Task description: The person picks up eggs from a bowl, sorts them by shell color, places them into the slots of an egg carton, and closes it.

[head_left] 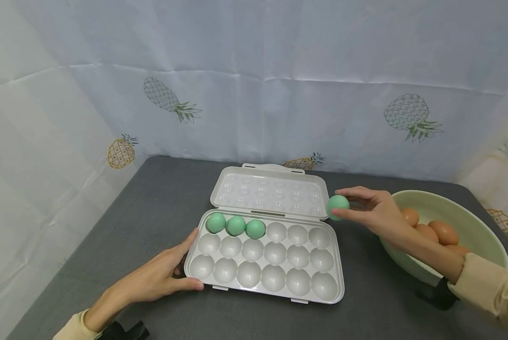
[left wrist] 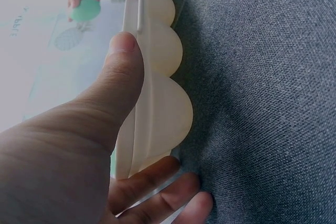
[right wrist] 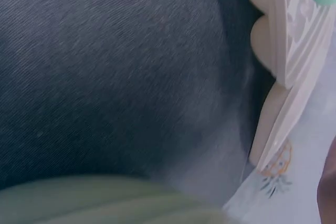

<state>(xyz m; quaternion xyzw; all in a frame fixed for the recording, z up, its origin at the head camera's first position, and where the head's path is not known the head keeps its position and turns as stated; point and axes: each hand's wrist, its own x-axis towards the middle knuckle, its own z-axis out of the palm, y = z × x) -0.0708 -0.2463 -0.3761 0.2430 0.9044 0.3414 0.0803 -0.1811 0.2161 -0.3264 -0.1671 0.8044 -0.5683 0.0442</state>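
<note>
An egg carton (head_left: 262, 255), off-white with rows of round cups, lies unfolded on the table with its lid (head_left: 271, 191) tipped back. Three green eggs (head_left: 236, 225) occupy the left end of its back row. At the carton's left front corner, my left hand (head_left: 162, 274) grips it; in the left wrist view the thumb (left wrist: 126, 61) lies along the rim and the other fingers are beside the cups. My right hand (head_left: 370, 210) pinches a green egg (head_left: 338, 207) between thumb and fingers, just right of the lid. The right wrist view shows only a sliver of that hand.
A pale green bowl (head_left: 487, 231) with several brown eggs (head_left: 443, 232) stands at the right, below the right forearm. Dark grey cloth (head_left: 152, 212) covers the table. Behind it hangs a pale curtain (head_left: 254, 118) printed with pineapples.
</note>
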